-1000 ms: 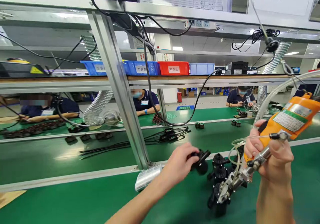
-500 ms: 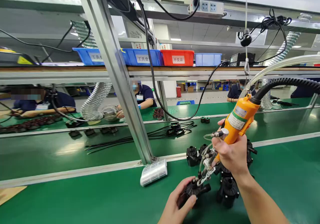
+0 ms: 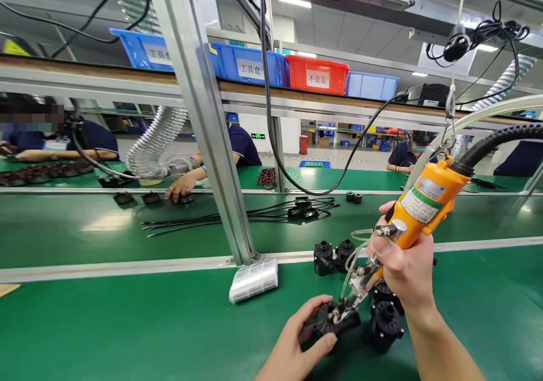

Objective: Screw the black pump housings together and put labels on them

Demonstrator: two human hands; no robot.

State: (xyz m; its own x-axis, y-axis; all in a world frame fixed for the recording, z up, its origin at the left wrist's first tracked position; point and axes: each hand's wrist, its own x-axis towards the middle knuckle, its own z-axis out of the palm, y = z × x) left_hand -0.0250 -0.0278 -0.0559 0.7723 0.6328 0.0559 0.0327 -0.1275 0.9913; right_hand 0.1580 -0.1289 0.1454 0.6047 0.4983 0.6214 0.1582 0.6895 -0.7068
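Observation:
My left hand (image 3: pixel 302 338) is closed round a black plastic pump part (image 3: pixel 332 325) that rests on the green belt (image 3: pixel 127 324) near the bottom middle. My right hand (image 3: pixel 405 268) grips an orange powered screwdriver (image 3: pixel 418 208), tilted so its metal tip (image 3: pixel 341 312) touches the top of that part. A black hose and a clear tube run from the tool up to the right. Several more black pump parts (image 3: pixel 384 320) stand beside and behind it, two of them (image 3: pixel 333 255) near the belt's rail.
A slanted aluminium post (image 3: pixel 203 115) stands on the rail with a clear plastic block (image 3: pixel 253 279) at its foot. Black cables (image 3: pixel 254 214) lie on the far belt. Other people work across it. Blue and red bins (image 3: pixel 316 75) sit on the upper shelf.
My left hand brought one black part from the pile toward me and set it on the belt. My right hand swung the screwdriver left and down until its tip met the part.

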